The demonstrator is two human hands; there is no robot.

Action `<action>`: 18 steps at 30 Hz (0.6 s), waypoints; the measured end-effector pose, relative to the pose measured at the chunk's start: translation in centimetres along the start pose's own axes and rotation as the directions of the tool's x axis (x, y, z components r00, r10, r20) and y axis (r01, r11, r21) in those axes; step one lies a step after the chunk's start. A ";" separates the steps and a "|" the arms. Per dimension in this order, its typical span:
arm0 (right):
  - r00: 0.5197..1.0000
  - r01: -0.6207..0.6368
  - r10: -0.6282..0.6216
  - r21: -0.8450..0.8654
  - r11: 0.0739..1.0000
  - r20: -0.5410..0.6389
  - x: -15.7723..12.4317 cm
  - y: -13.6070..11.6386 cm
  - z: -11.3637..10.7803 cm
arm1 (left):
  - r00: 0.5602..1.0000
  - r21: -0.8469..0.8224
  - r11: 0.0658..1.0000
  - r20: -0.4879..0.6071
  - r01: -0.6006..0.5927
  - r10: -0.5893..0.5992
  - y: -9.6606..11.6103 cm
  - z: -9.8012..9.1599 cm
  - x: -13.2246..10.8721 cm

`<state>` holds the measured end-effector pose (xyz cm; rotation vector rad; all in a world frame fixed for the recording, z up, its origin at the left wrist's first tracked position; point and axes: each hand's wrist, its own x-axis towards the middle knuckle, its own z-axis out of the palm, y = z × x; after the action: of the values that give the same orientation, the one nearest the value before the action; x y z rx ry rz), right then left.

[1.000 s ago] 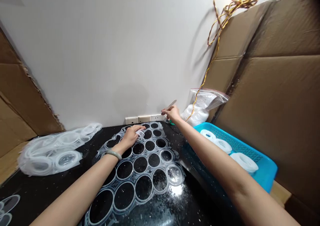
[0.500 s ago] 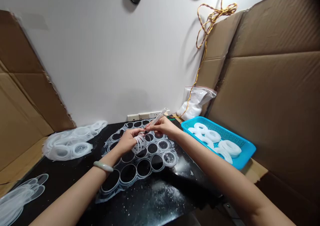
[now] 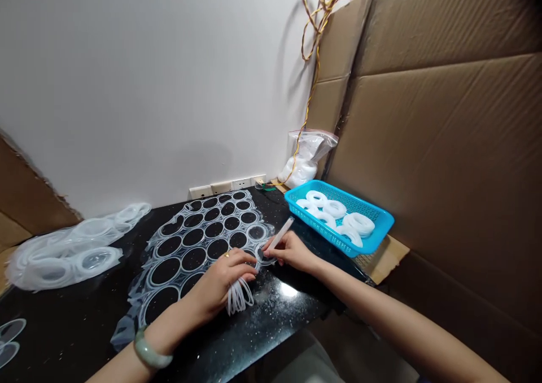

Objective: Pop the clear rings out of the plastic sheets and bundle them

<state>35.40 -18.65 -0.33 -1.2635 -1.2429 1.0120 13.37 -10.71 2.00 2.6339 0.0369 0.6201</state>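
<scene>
A translucent sheet of joined rings (image 3: 188,261) lies on the black tabletop, with dark round openings. My left hand (image 3: 226,278) rests over its near right part, and a bunch of thin white rings (image 3: 239,297) hangs from its curled fingers. My right hand (image 3: 291,252) is closed on a white pen-like tool (image 3: 280,234), whose lower end is at the ring on the sheet's right corner. The fingertips of both hands are a short way apart there.
A blue basket (image 3: 339,246) with several bundles of white rings stands at the right, beside cardboard. Behind it sits a plastic bag (image 3: 302,162). Translucent ring sheets (image 3: 63,259) lie at the left. Sockets (image 3: 222,187) line the wall.
The view has shifted right. My hands have moved from the middle of the sheet to its near right corner and are further apart. The ring bunch stays with my left hand.
</scene>
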 end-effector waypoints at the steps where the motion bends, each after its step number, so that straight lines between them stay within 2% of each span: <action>1: 1.000 0.015 -0.015 -0.012 1.000 -0.003 -0.1 0.2 0.1 | 0.999 -0.017 0.999 0.034 -0.029 0.029 -0.3 0.6 0.1; 7: 0.999 0.036 -0.038 -0.065 0.997 -0.027 -0.4 0.3 0.3 | 0.994 -0.024 1.000 0.104 -0.013 0.015 -1.0 2.3 0.3; 18: 0.997 0.059 -0.067 -0.152 0.987 -0.042 -0.8 0.5 0.2 | 0.994 -0.049 0.998 0.108 0.038 -0.033 -0.2 1.9 0.3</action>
<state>35.15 -19.40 -0.88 -1.3471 -1.3341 0.8511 14.47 -11.30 0.51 2.6069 0.0352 0.4610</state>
